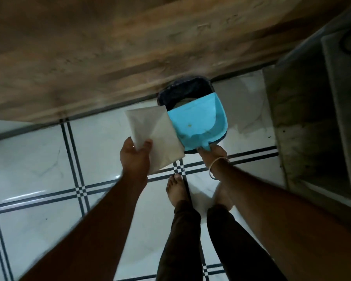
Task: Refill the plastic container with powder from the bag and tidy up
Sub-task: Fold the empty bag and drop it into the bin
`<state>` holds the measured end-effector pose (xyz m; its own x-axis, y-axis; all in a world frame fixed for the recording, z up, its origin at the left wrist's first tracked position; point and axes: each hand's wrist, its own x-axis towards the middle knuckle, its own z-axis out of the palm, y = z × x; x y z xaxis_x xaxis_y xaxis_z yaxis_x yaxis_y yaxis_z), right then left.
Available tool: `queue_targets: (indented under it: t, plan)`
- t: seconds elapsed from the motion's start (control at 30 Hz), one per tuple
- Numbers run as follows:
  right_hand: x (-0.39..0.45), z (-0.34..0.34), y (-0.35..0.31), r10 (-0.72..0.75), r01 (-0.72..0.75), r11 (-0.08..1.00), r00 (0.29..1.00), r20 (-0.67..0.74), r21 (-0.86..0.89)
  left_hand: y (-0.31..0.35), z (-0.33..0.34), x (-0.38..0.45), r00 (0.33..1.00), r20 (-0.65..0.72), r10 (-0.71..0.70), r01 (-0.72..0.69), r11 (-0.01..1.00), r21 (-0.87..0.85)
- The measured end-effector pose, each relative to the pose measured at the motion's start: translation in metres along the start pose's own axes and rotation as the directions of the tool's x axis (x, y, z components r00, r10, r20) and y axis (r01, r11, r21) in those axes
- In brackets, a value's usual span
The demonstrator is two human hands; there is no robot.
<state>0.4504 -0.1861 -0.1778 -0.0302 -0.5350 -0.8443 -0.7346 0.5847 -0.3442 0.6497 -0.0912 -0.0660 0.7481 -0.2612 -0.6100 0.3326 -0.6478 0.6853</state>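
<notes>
Right hand [212,154] gripping handle, lifting light-blue plastic bin lid [199,118]; left hand [136,157] pinching flat white empty bag [156,136]; advice: releasing squarely over dark liner [188,88].

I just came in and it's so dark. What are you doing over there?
A person stands barefoot on the tiled floor by a bin. The right hand tilts a blue dustpan over the bin. The left hand holds a flat white bag beside it, not yet dropped in.
</notes>
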Motion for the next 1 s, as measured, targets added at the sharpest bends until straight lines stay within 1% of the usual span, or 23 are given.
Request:
queue_targets:
  t: [0.07,0.13,0.2,0.23,0.3,0.33,0.43,0.5,0.57,0.67,0.77,0.9,1.0]
  plan:
    - [-0.021,-0.022,-0.004,-0.036,0.028,0.991,0.997,-0.062,-0.128,0.018,0.000,-0.010,1.000,-0.006,0.021,-0.021,0.999,0.034]
    - [-0.036,-0.049,-0.003,-0.054,0.025,0.984,0.986,-0.156,-0.178,0.037,0.005,-0.017,0.997,0.001,0.079,-0.079,0.990,0.121]
    - [-0.046,-0.075,0.004,-0.044,0.007,0.990,0.964,-0.263,-0.140,0.049,0.019,-0.017,0.990,0.033,0.140,-0.144,0.963,0.229]
    - [-0.047,-0.086,0.010,-0.030,0.005,0.996,0.952,-0.304,-0.085,0.056,0.030,-0.016,0.983,0.065,0.171,-0.182,0.937,0.297]
    - [-0.045,-0.105,0.020,-0.015,0.024,1.000,0.933,-0.360,0.020,0.062,0.055,-0.008,0.957,0.171,0.233,-0.285,0.866,0.411]
    - [-0.040,-0.111,0.025,-0.025,0.046,0.998,0.926,-0.378,0.045,0.063,0.070,-0.002,0.940,0.238,0.244,-0.330,0.825,0.459]
    - [-0.019,-0.120,0.039,-0.058,0.088,0.995,0.908,-0.415,0.053,0.055,0.118,0.020,0.891,0.408,0.198,-0.432,0.647,0.628]
    - [-0.002,-0.120,0.045,-0.077,0.109,0.993,0.889,-0.451,0.044,0.042,0.149,0.036,0.875,0.460,0.152,-0.458,0.571,0.681]
    - [0.015,-0.116,0.049,-0.085,0.121,0.992,0.875,-0.477,0.045,0.025,0.173,0.051,0.874,0.471,0.116,-0.451,0.554,0.700]
    - [0.037,-0.108,0.053,-0.087,0.125,0.991,0.873,-0.480,0.048,-0.004,0.202,0.068,0.880,0.467,0.086,-0.435,0.540,0.720]
    - [0.052,-0.099,0.058,-0.099,0.145,0.987,0.875,-0.473,0.061,-0.031,0.223,0.081,0.883,0.469,0.038,-0.425,0.491,0.761]
    - [0.065,-0.093,0.063,-0.125,0.177,0.982,0.867,-0.483,0.063,-0.058,0.242,0.098,0.879,0.472,-0.073,-0.391,0.454,0.800]
    - [0.057,-0.099,0.059,-0.118,0.176,0.981,0.874,-0.472,0.080,-0.058,0.242,0.095,0.875,0.472,-0.111,-0.389,0.421,0.819]
